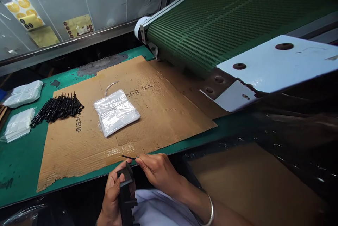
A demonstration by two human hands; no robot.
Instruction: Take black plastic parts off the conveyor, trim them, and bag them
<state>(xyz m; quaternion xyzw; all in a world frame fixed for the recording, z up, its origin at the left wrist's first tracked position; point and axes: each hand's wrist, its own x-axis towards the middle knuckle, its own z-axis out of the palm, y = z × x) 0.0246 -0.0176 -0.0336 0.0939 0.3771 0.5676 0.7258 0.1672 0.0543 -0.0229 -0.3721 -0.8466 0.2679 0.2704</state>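
Note:
My left hand (113,195) grips a black moulded plastic part (126,191) upright near the bottom of the view. My right hand (158,171) pinches a thin black pin (129,157) between finger and thumb, its tip reaching toward the top of the plastic part. The two hands are close together, just in front of a flattened cardboard sheet (169,113). On that sheet lie a heap of similar black pins (58,108) and a stack of clear plastic bags (116,112), both beyond my hands' reach point.
White bagged packs (23,94) sit at the left on a green workbench (21,162). A green mesh conveyor belt (229,14) with a white metal bracket (274,63) overhangs the right. A cardboard surface (250,183) under clear plastic lies lower right.

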